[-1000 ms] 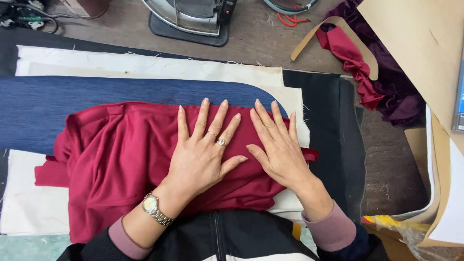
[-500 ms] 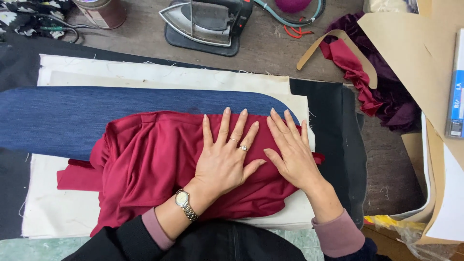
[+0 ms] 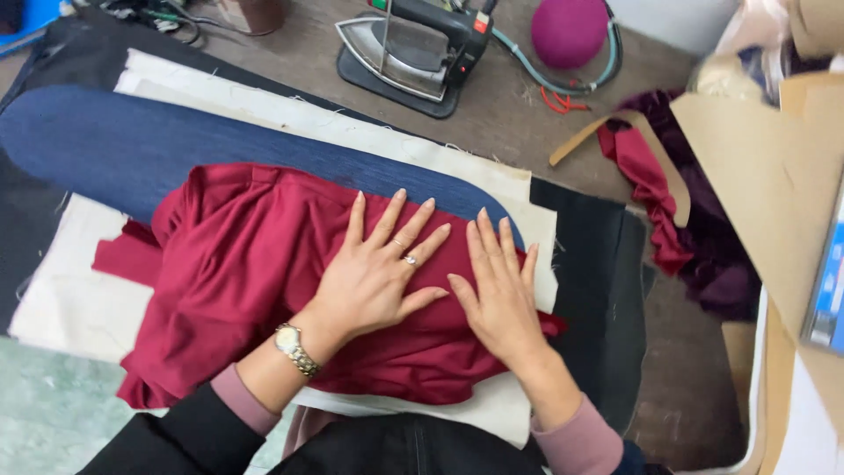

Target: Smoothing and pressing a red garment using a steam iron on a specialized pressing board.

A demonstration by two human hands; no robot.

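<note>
**Both palms pressing the red cloth**

Since a second ago, your view has slid so the iron (image 3: 413, 53) sits centred. Your left hand (image 3: 378, 277) and right hand (image 3: 501, 295) lie flat, fingers spread, side by side on the red garment (image 3: 237, 273) over the blue pad (image 3: 114, 149), seemingly to smooth it, gripping nothing.

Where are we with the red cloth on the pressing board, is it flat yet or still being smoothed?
Done: the red cloth lies spread over the blue pressing board. In hand: the left hand and right hand press flat on its right part, fingers spread. Left: folds and bunching show along its left and lower edges, and the iron sits untouched on its stand at the back of the table.
</note>
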